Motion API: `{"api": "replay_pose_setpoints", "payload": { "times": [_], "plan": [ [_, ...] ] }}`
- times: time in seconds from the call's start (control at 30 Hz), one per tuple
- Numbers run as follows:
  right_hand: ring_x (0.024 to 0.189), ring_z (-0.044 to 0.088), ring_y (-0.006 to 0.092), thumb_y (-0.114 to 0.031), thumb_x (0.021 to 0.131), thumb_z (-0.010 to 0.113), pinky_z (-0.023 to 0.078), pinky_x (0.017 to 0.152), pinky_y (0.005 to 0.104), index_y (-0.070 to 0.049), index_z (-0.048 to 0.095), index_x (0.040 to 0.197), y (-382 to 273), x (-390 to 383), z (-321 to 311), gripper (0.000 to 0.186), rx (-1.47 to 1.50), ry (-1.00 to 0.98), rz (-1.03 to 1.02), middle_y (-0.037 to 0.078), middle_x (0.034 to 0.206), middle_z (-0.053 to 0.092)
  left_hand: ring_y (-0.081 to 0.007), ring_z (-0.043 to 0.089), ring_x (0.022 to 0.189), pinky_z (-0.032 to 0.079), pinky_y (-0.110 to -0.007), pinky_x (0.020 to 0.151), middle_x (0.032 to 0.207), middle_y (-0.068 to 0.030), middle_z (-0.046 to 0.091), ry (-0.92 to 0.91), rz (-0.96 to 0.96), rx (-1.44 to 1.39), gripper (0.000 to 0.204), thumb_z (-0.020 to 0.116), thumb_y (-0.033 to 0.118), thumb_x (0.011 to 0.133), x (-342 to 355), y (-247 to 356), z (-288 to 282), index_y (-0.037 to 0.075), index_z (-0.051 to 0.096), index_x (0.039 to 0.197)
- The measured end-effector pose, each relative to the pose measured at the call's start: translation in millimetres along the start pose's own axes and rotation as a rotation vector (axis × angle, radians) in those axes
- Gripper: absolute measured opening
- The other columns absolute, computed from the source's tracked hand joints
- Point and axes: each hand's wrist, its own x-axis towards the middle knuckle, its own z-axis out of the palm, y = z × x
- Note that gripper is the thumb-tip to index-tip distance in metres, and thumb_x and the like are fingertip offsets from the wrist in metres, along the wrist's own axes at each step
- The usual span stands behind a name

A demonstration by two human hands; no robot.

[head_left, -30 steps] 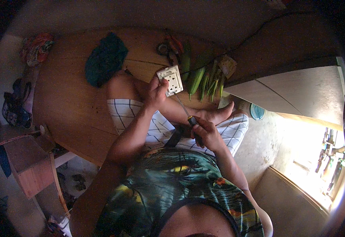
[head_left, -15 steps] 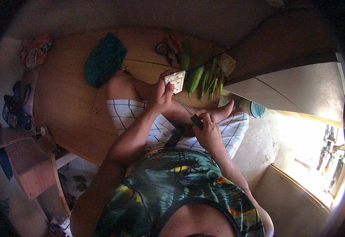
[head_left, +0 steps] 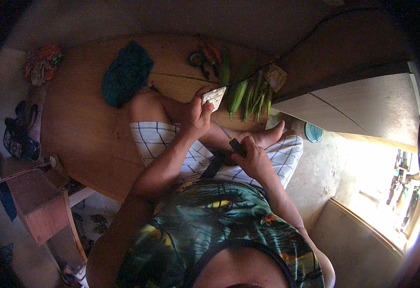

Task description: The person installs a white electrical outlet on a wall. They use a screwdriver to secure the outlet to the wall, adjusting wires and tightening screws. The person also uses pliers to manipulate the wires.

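My left hand (head_left: 199,114) is closed around a white electrical socket plate (head_left: 214,98), thumb pressed on its lower face. The plate is tilted, so its holes show only at a slant. In my right hand (head_left: 254,156) is a screwdriver (head_left: 237,146) with a black handle and a yellow band. Its thin metal shaft points up and left toward the plate's lower edge. Whether the tip touches the plate I cannot tell. Both hands are over my crossed legs.
Long green vegetables (head_left: 250,96) lie beyond the hands on the wooden surface (head_left: 90,115). A dark green cloth (head_left: 127,73) is at the far left. Near the vegetables are a black roll (head_left: 195,58) and a brownish square piece (head_left: 275,78). A cabinet (head_left: 354,105) stands on the right.
The plate has tipped, so its face shows more edge-on than before. My right hand and the screwdriver have shifted slightly, with the fingers gripping the handle differently.
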Motion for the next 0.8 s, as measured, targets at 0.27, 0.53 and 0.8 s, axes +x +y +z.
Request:
{"api": "replay_pose_setpoints", "payload": {
  "times": [0.27, 0.53, 0.8],
  "plan": [
    [0.105, 0.064, 0.0471, -0.031, 0.088, 0.073, 0.050, 0.090, 0.0532, -0.002, 0.052, 0.109, 30.4, 3.1, 9.0, 0.041, -0.154, 0.163, -0.114, 0.029, 0.113, 0.064, -0.0249, 0.063, 0.115, 0.050, -0.037, 0.099, 0.127, -0.0154, 0.064, 0.124, -0.083, -0.070, 0.044, 0.058, 0.025, 0.106, -1.5, -2.7, 1.6, -0.002, 0.050, 0.139],
    [0.097, 0.066, 0.0457, -0.029, 0.088, 0.074, 0.053, 0.084, 0.0526, -0.004, 0.054, 0.111, 5.9, -0.5, 5.3, 0.040, -0.017, 0.082, -0.065, 0.026, 0.093, 0.069, -0.0234, 0.064, 0.114, 0.051, -0.036, 0.098, 0.123, -0.0140, 0.067, -0.024, -0.019, -0.065, 0.039, 0.060, 0.016, 0.104, -5.0, -13.2, 1.4, -0.002, 0.052, 0.138],
    [0.102, 0.067, 0.0456, -0.023, 0.088, 0.071, 0.053, 0.084, 0.0509, -0.001, 0.058, 0.111, 39.3, 0.7, 7.5, 0.034, -0.087, 0.144, -0.100, 0.027, 0.099, 0.069, -0.0185, 0.064, 0.109, 0.054, -0.036, 0.096, 0.126, -0.0116, 0.062, 0.265, -0.199, -0.653, 0.042, 0.062, 0.020, 0.102, 1.4, -26.4, -1.4, 0.003, 0.047, 0.137]
  ]
}}
